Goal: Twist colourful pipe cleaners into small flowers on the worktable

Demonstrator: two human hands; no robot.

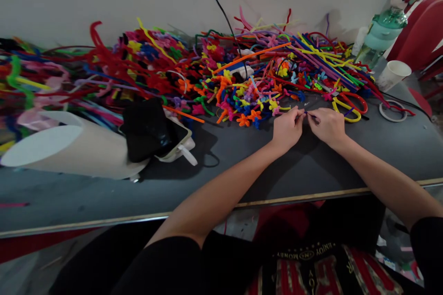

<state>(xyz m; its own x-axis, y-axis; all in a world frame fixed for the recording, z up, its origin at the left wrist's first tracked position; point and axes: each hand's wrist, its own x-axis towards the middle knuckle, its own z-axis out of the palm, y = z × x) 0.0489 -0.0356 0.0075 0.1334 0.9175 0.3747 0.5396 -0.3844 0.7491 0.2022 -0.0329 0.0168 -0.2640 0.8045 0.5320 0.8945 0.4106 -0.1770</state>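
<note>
My left hand [288,129] and my right hand [327,124] meet over the grey table, fingertips almost touching. Both are closed in a pinch on a small dark blue-purple piece [305,113], which looks like pipe cleaner and is mostly hidden by the fingers. Just beyond my left hand lie small pipe-cleaner flowers, among them an orange one [243,120]. Yellow-and-red-handled scissors [347,114] rest beside my right hand.
A long heap of coloured pipe cleaners [155,62] lines the wall. At left are a white cylindrical object [86,147] and a black object [147,129]. A paper cup [393,76], a green bottle [379,39] and a pale ring [393,120] stand or lie at right.
</note>
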